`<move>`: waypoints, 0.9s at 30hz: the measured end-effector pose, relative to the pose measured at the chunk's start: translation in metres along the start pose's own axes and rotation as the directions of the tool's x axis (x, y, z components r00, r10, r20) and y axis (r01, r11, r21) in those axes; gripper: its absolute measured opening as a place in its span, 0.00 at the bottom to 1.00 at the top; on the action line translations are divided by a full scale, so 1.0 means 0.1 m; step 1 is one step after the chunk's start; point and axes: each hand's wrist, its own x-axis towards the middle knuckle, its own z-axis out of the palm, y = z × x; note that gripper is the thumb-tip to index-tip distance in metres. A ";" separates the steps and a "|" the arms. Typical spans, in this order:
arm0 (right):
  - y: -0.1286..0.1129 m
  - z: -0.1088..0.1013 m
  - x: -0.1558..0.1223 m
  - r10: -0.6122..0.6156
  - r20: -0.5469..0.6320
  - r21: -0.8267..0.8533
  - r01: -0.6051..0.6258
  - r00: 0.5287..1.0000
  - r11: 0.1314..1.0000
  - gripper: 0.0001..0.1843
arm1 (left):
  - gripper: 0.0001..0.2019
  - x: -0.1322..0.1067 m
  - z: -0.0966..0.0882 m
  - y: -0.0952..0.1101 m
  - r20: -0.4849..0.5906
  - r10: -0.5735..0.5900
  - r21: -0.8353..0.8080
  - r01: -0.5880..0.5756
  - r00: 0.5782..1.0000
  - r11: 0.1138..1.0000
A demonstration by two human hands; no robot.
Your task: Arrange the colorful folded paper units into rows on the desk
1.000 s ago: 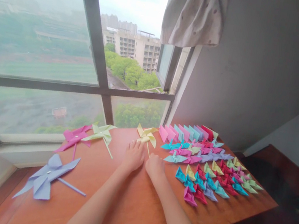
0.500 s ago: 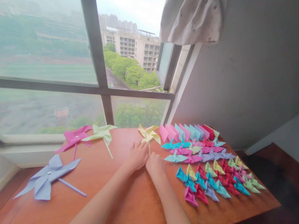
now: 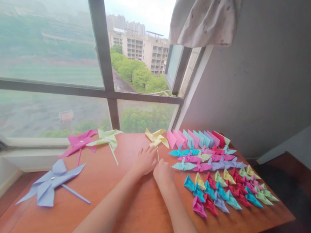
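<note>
A pale yellow paper pinwheel (image 3: 157, 137) lies at the far edge of the table, its thin stick pointing toward me. My right hand (image 3: 164, 173) is closed around the lower end of that stick. Just left of the stick, my left hand (image 3: 146, 160) rests with fingers stretched toward the pinwheel's blades; whether the fingertips touch the paper I cannot tell. The two hands are almost side by side. Over to the left lie a light green pinwheel (image 3: 107, 139), a magenta pinwheel (image 3: 81, 141) and a larger lavender pinwheel (image 3: 52, 182).
Rows of folded paper boats (image 3: 222, 190), paper cranes (image 3: 208, 158) and upright folded papers (image 3: 199, 139) cover the right of the wooden table (image 3: 137, 218). Beyond it stand a window (image 3: 108, 94) and a grey wall (image 3: 260, 70). A curtain (image 3: 206, 17) hangs above.
The view has shifted slightly, so everything sits a little further right. My hands keep their places by the yellow pinwheel and its stick.
</note>
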 end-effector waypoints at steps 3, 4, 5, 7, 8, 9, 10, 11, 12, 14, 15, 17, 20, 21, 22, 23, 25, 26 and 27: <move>0.04 0.00 -0.01 -0.019 -0.019 0.001 0.019 1.000 1.000 0.14 | 0.23 -0.07 -0.07 -0.02 -0.020 -0.010 -0.026 0.009 1.000 1.000; 0.05 0.00 -0.01 -0.026 -0.022 0.001 0.026 0.999 1.000 0.13 | 0.24 -0.10 -0.11 -0.03 -0.031 -0.018 -0.035 0.017 0.999 0.999; 0.05 -0.01 -0.01 -0.033 -0.026 0.000 0.033 0.999 0.999 0.13 | 0.24 -0.15 -0.16 -0.05 -0.043 -0.028 -0.045 0.026 0.999 0.999; 0.05 -0.01 0.00 -0.057 -0.030 -0.002 0.057 0.998 0.998 0.14 | 0.25 -0.29 -0.26 -0.11 -0.065 -0.047 -0.066 0.043 0.997 0.997; 0.03 -0.01 0.00 -0.081 -0.028 -0.001 0.081 0.996 0.997 0.14 | 0.24 -0.37 -0.32 -0.14 -0.073 -0.059 -0.079 0.053 0.996 0.995; 0.00 0.00 0.00 -0.114 -0.024 0.002 0.114 0.993 0.993 0.14 | 0.23 -0.47 -0.39 -0.18 -0.079 -0.072 -0.092 0.064 0.994 0.994; -0.04 0.01 0.00 -0.156 -0.015 0.008 0.156 0.988 0.988 0.14 | 0.21 -0.58 -0.45 -0.22 -0.082 -0.089 -0.106 0.080 0.993 0.991; -0.10 0.02 -0.01 -0.202 -0.004 0.016 0.202 0.979 0.979 0.13 | 0.18 -0.70 -0.50 -0.26 -0.084 -0.110 -0.119 0.100 0.990 0.988; -0.18 0.04 -0.01 -0.249 0.008 0.025 0.248 0.969 0.968 0.12 | 0.16 -0.83 -0.55 -0.29 -0.085 -0.134 -0.132 0.123 0.987 0.984; -0.39 0.08 -0.02 -0.331 0.029 0.044 0.329 0.943 0.943 0.11 | 0.13 -1.08 -0.63 -0.37 -0.089 -0.188 -0.152 0.174 0.978 0.973; -0.51 0.11 -0.03 -0.363 0.037 0.053 0.361 0.931 0.931 0.11 | 0.13 -1.20 -0.66 -0.40 -0.092 -0.214 -0.159 0.197 0.973 0.967; -0.75 0.16 -0.04 -0.409 0.048 0.069 0.406 0.911 0.911 0.12 | 0.12 -1.41 -0.68 -0.45 -0.099 -0.259 -0.173 0.240 0.961 0.955; -1.09 0.21 -0.04 -0.442 0.053 0.081 0.437 0.895 0.896 0.15 | 0.13 -1.63 -0.63 -0.51 -0.143 -0.314 -0.252 0.273 0.938 0.929; -1.19 0.22 -0.03 -0.444 0.055 0.082 0.440 0.894 0.894 0.16 | 0.14 -1.68 -0.60 -0.52 -0.160 -0.325 -0.281 0.273 0.932 0.920; -1.27 0.24 -0.02 -0.442 0.059 0.081 0.438 0.895 0.896 0.16 | 0.14 -1.72 -0.57 -0.53 -0.173 -0.331 -0.305 0.269 0.927 0.914; -1.33 0.25 -0.02 -0.436 0.064 0.079 0.431 0.897 0.899 0.16 | 0.14 -1.74 -0.54 -0.53 -0.182 -0.331 -0.319 0.263 0.926 0.911; -1.43 0.27 0.00 -0.413 0.078 0.076 0.408 0.907 0.910 0.15 | 0.13 -1.77 -0.50 -0.53 -0.188 -0.321 -0.331 0.248 0.928 0.911; -1.46 0.28 0.00 -0.396 0.089 0.076 0.390 0.914 0.918 0.15 | 0.13 -1.78 -0.48 -0.53 -0.191 -0.315 -0.339 0.238 0.930 0.910; -1.48 0.29 0.01 -0.378 0.100 0.077 0.371 0.920 0.925 0.15 | 0.12 -1.78 -0.47 -0.53 -0.193 -0.309 -0.347 0.229 0.931 0.909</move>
